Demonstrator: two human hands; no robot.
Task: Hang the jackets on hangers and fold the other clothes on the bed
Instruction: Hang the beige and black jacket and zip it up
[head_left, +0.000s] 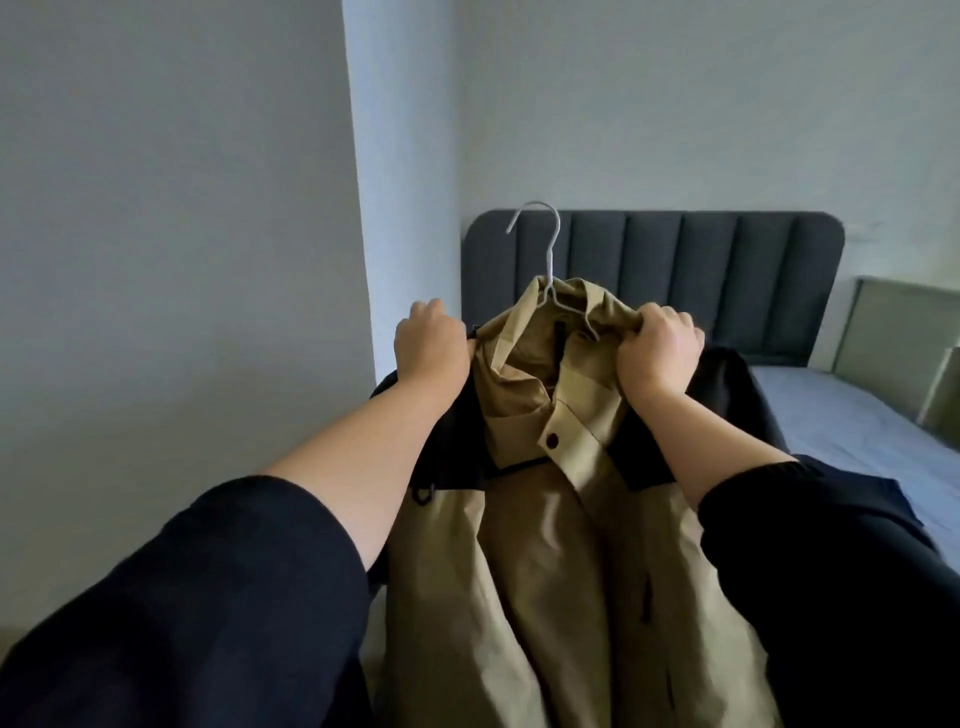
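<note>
Jacket (545, 545), tan with black shoulders, held up at frame centre on a hanger (551, 270). Left hand (431, 345) grips its shoulder; right hand (658, 349) grips the collar. No readable writing. Bed (852, 415) at right.

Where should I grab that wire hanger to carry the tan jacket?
Probably take the wire hanger by its hook, from above. The hook stands upright, clear of the collar of the tan jacket; the rest lies mostly inside fabric gripped by the left hand and right hand.
</note>
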